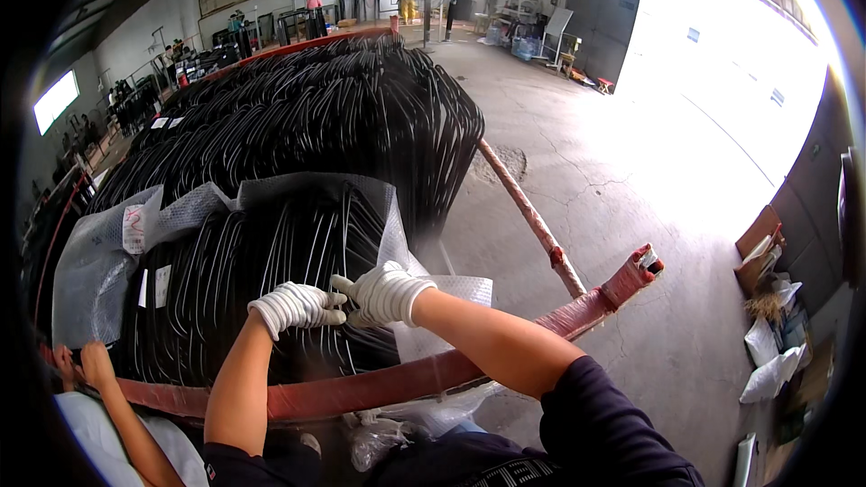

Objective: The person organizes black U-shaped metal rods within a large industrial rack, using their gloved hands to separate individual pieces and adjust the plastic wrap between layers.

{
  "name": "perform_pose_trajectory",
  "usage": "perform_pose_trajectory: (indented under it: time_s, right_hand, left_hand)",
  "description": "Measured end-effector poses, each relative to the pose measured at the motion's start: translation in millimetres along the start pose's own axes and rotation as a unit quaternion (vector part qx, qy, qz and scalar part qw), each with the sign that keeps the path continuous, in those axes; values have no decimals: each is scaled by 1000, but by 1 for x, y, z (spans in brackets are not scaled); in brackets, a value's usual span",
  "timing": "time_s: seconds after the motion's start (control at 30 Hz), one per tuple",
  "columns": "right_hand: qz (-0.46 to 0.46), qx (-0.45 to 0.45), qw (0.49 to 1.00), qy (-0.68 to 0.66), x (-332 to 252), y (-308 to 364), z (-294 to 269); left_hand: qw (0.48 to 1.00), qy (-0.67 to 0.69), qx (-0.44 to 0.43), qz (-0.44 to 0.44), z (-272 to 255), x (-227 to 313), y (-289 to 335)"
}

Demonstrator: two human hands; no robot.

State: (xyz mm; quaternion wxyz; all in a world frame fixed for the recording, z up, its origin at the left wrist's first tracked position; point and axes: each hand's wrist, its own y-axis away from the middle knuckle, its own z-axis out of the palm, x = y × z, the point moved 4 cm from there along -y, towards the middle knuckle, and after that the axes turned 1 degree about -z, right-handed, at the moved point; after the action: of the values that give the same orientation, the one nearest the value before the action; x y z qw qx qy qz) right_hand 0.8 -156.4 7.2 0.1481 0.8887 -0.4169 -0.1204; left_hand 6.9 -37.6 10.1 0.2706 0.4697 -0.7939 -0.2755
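My left hand (296,308) and my right hand (383,296), both in white knit gloves, meet fingertip to fingertip over a bundle of black looped strips (262,243). The fingers of both hands are bent inward and close together; whatever they pinch is too small or hidden to make out. Clear bubble wrap (316,182) runs along the far side of this bundle and down its right side, past my right hand. A loose end of the wrap (465,290) sticks out under my right forearm. White labels (162,286) show among the strips at the left.
A red wrapped rail (379,388) crosses in front of me, joined to a slanted pole (532,207) on the right. More black loops (316,99) hang behind. At lower left a co-worker's hands (95,365) touch the wrap. White sacks (774,370) lie far right.
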Motion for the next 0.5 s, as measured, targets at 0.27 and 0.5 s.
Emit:
perform_pose_trajectory:
  time_s: [0.27, 0.5]
  right_hand:
    - [54, 24, 998, 9, -2, 8, -6]
    - [15, -24, 999, -16, -5, 12, -10]
  left_hand:
    - [1000, -9, 25, 15, 3, -9, -8]
    - [1000, -22, 11, -4, 6, -15, -16]
